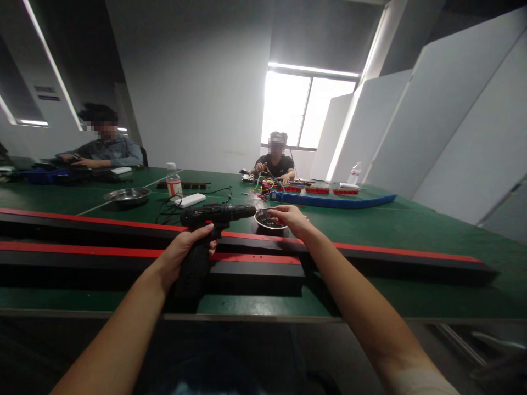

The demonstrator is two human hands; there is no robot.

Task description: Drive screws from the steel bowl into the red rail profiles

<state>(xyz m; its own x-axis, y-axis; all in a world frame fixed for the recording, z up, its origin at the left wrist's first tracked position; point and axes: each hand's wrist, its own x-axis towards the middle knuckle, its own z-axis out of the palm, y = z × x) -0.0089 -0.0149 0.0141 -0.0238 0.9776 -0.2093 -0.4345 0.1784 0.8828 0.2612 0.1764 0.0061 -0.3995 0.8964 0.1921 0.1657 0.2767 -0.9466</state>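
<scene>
A black cordless drill (197,216) lies sideways in my left hand (183,249), whose fingers wrap its grip, with the chuck facing right. From the chuck a thin bit (263,209) reaches to my right hand (292,219). The fingers there are pinched at the bit's tip; whatever small thing they hold is too small to make out. Just below them stands a small metal bowl (258,224) with dark small pieces inside. Under the drill, a shorter black bar with a red top strip (255,259) lies in front of a longer similar bar (391,253).
On the green table (230,304) stand a metal dish (127,196), a bottle (173,184) and a white box (190,200) with cables. A blue strip (333,201), coloured wires (265,186) and red parts (317,190) lie farther back. Two people sit across the table.
</scene>
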